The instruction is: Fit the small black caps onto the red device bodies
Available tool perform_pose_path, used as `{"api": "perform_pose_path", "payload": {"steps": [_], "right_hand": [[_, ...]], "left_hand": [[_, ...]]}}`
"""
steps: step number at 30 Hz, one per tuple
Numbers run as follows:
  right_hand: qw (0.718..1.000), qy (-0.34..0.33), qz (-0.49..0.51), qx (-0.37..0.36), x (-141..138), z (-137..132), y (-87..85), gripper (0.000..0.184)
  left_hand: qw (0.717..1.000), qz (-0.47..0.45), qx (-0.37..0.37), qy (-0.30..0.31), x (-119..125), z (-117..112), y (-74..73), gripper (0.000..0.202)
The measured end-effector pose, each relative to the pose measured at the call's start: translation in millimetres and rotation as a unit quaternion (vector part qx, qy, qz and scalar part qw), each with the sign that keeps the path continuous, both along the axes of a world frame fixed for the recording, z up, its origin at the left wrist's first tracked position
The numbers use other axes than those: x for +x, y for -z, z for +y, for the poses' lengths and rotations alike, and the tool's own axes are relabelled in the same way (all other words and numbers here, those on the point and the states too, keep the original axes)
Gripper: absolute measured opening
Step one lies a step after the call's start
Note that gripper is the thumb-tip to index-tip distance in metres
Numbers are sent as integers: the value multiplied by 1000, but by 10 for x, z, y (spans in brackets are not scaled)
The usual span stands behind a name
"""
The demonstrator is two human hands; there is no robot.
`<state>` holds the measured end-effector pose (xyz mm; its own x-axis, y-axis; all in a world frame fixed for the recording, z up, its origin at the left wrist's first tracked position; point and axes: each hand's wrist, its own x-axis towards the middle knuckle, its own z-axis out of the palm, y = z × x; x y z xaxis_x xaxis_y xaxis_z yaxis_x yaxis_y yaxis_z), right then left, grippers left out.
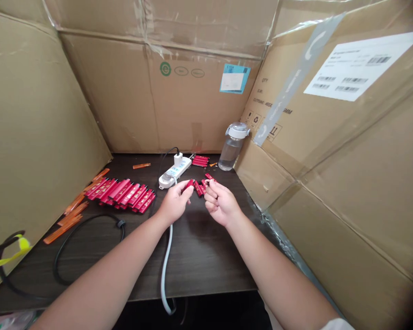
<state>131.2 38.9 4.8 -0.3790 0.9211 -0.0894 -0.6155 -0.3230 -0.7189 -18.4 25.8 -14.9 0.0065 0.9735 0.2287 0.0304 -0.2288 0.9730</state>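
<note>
My left hand [177, 200] is closed, with thumb and fingers round a red lighter [190, 184] whose far end shows. Close to its right, my right hand [220, 201] is pinched at the fingertips on something small and dark, too small to make out. Between and just beyond both hands, several more red lighters [198, 188] lie on the dark table [206, 261]. To the left is a large stack of red lighters [122, 192] with gold print and dark ends. A smaller row of red lighters [200, 161] lies at the back.
A white power strip [175, 172] with a white plug adapter [178, 159] sits beyond my left hand. A clear water bottle [230, 149] stands at back right. Orange strips [63, 228] and a black cable [57, 261] lie left. Cardboard walls [199, 105] surround the table.
</note>
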Motion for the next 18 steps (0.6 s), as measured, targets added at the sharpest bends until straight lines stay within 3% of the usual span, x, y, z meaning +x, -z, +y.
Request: {"api": "perform_pose_path", "payload": {"steps": [5, 9, 14, 18], "right_hand": [[997, -62, 35, -38, 45, 41, -7, 16], [998, -69, 9, -11, 25, 6, -13, 17], [980, 18, -157, 117, -100, -88, 61, 20], [905, 72, -307, 285, -143, -115, 155, 15]], "left_hand": [[972, -191, -95, 95, 51, -56, -56, 26], [936, -289, -156, 130, 66, -94, -107, 24], [889, -376, -236, 110, 69, -57, -121, 20], [862, -413, -291, 48, 38, -29, -158, 22]]}}
